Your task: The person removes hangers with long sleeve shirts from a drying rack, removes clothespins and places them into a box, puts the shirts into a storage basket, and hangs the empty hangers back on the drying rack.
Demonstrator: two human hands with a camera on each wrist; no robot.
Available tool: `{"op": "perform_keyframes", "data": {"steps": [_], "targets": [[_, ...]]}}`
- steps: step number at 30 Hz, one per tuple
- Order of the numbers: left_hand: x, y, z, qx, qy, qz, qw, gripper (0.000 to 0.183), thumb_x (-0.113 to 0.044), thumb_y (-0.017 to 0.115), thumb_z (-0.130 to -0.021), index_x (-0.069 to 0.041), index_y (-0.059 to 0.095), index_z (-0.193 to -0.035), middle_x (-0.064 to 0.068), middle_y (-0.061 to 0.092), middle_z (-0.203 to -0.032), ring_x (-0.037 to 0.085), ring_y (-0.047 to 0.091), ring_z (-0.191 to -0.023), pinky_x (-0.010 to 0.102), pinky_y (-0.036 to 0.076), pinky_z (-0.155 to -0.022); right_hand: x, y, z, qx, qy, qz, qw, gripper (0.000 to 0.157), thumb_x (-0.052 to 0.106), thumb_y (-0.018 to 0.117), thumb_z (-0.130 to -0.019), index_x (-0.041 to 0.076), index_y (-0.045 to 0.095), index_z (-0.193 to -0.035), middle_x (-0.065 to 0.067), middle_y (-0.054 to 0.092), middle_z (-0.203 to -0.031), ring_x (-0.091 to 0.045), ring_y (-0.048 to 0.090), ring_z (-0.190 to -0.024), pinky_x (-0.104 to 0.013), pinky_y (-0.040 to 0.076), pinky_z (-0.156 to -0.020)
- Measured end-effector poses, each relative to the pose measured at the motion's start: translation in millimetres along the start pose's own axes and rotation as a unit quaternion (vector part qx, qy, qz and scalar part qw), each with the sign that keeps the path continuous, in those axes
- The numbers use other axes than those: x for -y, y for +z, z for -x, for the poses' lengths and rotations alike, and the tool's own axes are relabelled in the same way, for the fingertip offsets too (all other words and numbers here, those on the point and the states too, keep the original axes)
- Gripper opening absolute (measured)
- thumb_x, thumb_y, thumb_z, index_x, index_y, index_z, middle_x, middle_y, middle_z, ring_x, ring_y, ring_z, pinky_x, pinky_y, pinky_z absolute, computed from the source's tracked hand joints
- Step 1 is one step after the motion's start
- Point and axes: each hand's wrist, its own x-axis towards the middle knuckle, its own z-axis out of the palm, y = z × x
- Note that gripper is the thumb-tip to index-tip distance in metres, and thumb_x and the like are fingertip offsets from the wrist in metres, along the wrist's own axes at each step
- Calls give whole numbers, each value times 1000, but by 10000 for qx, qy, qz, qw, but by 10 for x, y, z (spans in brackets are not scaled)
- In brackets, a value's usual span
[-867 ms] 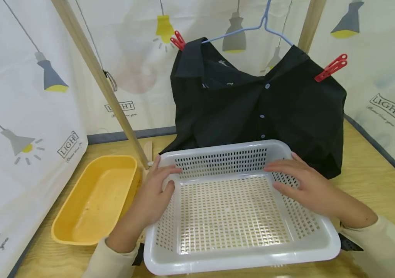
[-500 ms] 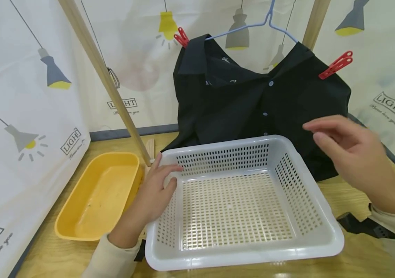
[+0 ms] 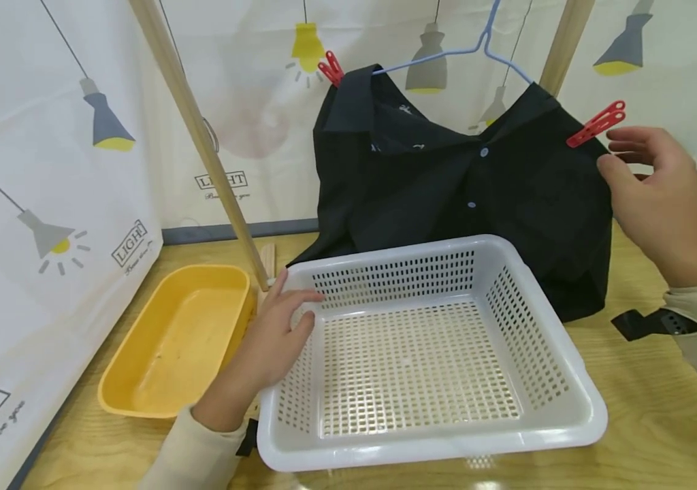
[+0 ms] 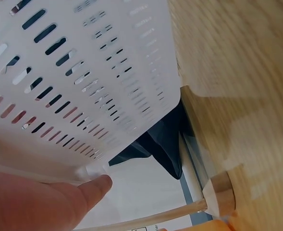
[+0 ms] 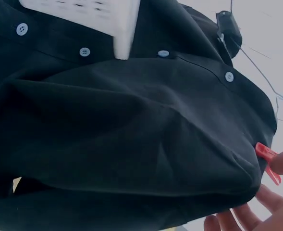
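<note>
My left hand (image 3: 278,333) straddles the left rim of a white perforated plastic basket (image 3: 434,449), with thumb and index finger on the inner side. From outside, the left wrist view shows a finger close under the rim. A black button-up shirt (image 3: 410,184) hangs behind the basket on a blue hanger (image 3: 434,56), one red clothespin (image 3: 596,124) on its right shoulder and another red clothespin (image 3: 331,69) at its left. My right hand (image 3: 661,190) is beside the right shoulder, fingers parted. In the right wrist view its thumb overlaps the clothespin (image 5: 267,155) and fingers reach behind the cloth.
A yellow plastic tub (image 3: 171,340) stands left of the basket on the wooden table (image 3: 661,395). Slanted wooden poles rise behind, the left pole (image 3: 201,143) between tub and shirt. A lamp-printed cloth (image 3: 67,204) encloses the table's back and sides.
My right hand has left the basket's right rim and moved up and right to the shirt's right shoulder. My left hand has stayed on the left rim.
</note>
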Motion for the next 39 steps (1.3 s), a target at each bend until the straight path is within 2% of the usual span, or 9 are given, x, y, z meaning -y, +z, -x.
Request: {"op": "perform_keyframes", "data": {"steps": [3,6,9,12,16,23,26,32,39], "targets": [[-15,21,-7,-9,51,-13,10000,28,-26,45,-94,-24,59,-118,-5,54,-130,12,-3,-144,55,13,-112,-5,-5,-23,208,7,129,9997,45,32,41,-94,31,36,-138,-3,39,-143,-24,36,-127,-37,34,-100],[-40,30,-19,-30,159,-20,9999,29,-27,44,-94,-24,59,-118,-5,55,-129,14,-1,-144,55,13,-112,-5,-15,-34,141,-43,344,9993,44,34,39,-94,26,40,-138,-8,45,-137,-19,44,-111,-26,41,-87],[-63,39,-19,-23,216,-8,9998,29,-27,43,-94,-24,59,-118,-5,56,-128,15,0,-144,55,14,-112,-26,-17,-41,54,-109,462,9989,42,35,40,-94,18,49,-132,-6,54,-117,-5,47,-86,-12,38,-67],[-66,42,-2,-21,198,37,9998,28,-24,44,-94,-24,60,-117,-6,57,-127,15,0,-144,54,14,-112,-56,2,-37,7,-232,363,9991,41,35,42,-94,9,55,-123,7,53,-93,2,45,-69,-9,35,-58],[-60,32,12,-38,198,70,9998,28,-22,44,-93,-23,60,-116,-5,57,-126,15,0,-144,54,13,-112,-67,15,-18,-59,-450,157,9988,38,34,43,-94,5,57,-115,20,46,-80,1,44,-66,-13,35,-57],[-58,25,27,-59,186,146,9997,28,-22,44,-93,-22,60,-117,-6,57,-126,15,1,-144,56,13,-111,-32,17,-22,-111,-785,109,9968,37,32,43,-95,4,59,-111,22,46,-78,2,42,-66,-16,33,-58],[-58,22,31,-49,189,142,9997,29,-22,44,-94,-23,60,-117,-7,57,-126,13,0,-144,55,13,-112,-23,20,-14,-137,-822,83,9965,34,32,42,-95,4,59,-106,20,45,-76,1,41,-66,-18,32,-58],[-71,25,40,-30,149,107,9998,28,-23,44,-94,-24,60,-117,-7,56,-127,13,1,-144,56,13,-111,-4,32,17,-90,-1034,-250,9943,18,28,41,-96,18,56,-100,15,43,-78,-1,39,-72,-21,29,-62],[-85,23,21,-116,217,152,9996,28,-23,44,-93,-23,61,-116,-7,58,-125,15,3,-144,55,13,-112,21,79,61,-478,-1401,-472,9879,10,27,43,-96,31,51,-95,10,38,-72,-2,35,-68,-23,24,-61]]}}
